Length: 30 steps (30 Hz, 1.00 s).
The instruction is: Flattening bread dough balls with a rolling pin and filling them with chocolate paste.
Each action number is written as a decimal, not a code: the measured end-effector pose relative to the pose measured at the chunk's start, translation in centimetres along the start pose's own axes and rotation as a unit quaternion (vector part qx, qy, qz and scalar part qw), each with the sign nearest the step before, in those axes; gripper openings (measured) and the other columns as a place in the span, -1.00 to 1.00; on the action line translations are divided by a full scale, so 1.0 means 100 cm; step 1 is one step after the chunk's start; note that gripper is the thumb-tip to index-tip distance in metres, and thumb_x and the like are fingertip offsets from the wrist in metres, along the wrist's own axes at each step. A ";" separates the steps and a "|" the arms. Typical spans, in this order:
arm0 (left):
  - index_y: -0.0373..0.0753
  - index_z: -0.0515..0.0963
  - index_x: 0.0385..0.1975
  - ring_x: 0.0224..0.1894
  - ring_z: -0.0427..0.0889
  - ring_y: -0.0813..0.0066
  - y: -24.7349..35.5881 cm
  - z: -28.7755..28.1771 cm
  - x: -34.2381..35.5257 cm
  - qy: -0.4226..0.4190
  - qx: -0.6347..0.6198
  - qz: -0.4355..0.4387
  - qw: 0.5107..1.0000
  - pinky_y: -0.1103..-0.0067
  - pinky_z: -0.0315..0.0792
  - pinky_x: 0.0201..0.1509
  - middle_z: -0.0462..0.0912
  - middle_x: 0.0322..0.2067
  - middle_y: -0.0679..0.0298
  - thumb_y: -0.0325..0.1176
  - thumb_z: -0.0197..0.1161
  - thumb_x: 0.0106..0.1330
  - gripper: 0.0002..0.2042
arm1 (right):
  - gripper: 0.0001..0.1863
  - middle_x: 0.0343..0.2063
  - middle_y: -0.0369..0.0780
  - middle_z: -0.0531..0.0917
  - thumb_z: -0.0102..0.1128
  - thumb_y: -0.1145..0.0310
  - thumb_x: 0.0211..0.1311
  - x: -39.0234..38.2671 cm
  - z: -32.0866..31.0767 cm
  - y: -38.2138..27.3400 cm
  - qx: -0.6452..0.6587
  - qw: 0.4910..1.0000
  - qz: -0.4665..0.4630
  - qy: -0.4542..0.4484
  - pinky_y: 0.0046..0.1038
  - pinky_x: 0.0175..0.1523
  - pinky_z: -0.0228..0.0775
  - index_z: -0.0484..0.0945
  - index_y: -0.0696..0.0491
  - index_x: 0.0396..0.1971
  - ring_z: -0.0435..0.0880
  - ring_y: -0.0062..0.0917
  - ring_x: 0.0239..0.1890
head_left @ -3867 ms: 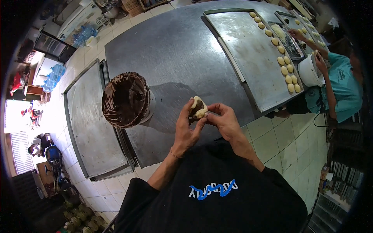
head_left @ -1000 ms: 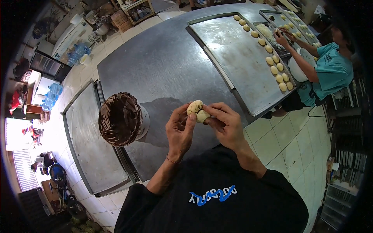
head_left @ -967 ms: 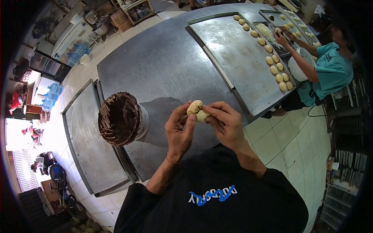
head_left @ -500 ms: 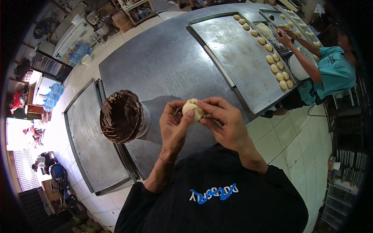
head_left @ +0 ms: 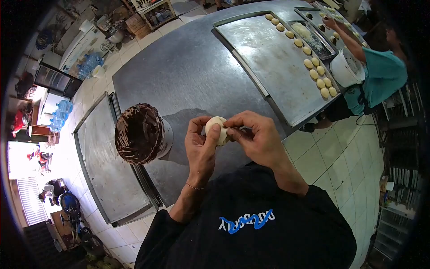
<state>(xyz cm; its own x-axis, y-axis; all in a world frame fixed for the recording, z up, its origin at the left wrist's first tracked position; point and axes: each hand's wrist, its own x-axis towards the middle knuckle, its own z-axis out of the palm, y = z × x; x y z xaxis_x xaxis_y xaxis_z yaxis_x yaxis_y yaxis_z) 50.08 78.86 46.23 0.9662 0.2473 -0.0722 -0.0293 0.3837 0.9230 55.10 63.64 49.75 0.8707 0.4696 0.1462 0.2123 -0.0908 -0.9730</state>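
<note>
overhead, a steel table [head_left: 188,76] stands on pale floor tiles [head_left: 331,152].

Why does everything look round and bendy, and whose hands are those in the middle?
A camera on a person's head looks straight down, and its wide lens bends straight edges. Both hands are that person's own. The left hand and right hand pinch a pale dough ball between them. Below is a steel table. Beside the hands stands a tub of chocolate filling. Farther off, a tray carries rows of dough pieces, where another person works.
</note>
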 end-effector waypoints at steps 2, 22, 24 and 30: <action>-0.36 0.35 0.02 -0.17 0.56 0.54 0.004 0.003 -0.004 -0.023 0.039 -0.014 0.999 0.64 0.46 -0.10 0.51 -0.09 0.18 -0.25 0.13 0.38 -0.65 | -0.85 -0.34 -0.24 0.60 0.14 0.60 0.21 0.001 -0.005 0.003 -0.040 0.999 0.017 -0.011 -0.65 -0.22 0.51 0.53 0.23 -0.21 0.61 -0.65 -0.31; -0.40 0.46 -0.04 -0.27 0.57 0.53 -0.008 0.016 -0.011 -0.034 0.160 0.090 0.982 0.61 0.47 -0.18 0.60 -0.27 0.21 0.11 -0.26 0.47 -0.40 | -0.85 -0.35 -0.16 0.64 0.17 0.63 0.16 -0.019 0.009 -0.001 -0.009 0.997 0.058 0.049 -0.56 -0.22 0.55 0.56 0.20 -0.25 0.68 -0.54 -0.30; -0.40 0.47 -0.06 -0.27 0.57 0.52 -0.019 0.014 -0.011 -0.059 0.114 0.041 0.991 0.61 0.48 -0.18 0.60 -0.27 0.21 0.09 -0.27 0.47 -0.41 | -0.87 -0.34 -0.13 0.64 0.17 0.58 0.16 -0.026 0.008 -0.001 0.009 0.994 0.062 0.088 -0.47 -0.24 0.53 0.56 0.18 -0.27 0.67 -0.42 -0.31; -0.32 0.51 -0.22 -0.45 0.58 0.50 -0.041 0.035 0.010 -0.067 -0.005 -0.174 0.983 0.56 0.47 -0.47 0.58 -0.42 0.25 0.00 -0.24 0.47 -0.51 | -0.83 -0.29 -0.10 0.66 0.23 0.54 0.11 -0.038 -0.009 0.012 -0.122 0.983 -0.009 0.138 -0.43 -0.22 0.51 0.57 0.17 -0.26 0.66 -0.33 -0.24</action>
<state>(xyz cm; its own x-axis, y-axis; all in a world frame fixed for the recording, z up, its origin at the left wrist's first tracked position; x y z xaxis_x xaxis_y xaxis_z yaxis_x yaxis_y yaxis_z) 52.09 74.41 43.72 0.9432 -0.0184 -0.3318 0.3067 0.4325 0.8478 52.45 60.90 48.17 0.9457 0.2198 0.2395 0.3004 -0.3090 -0.9024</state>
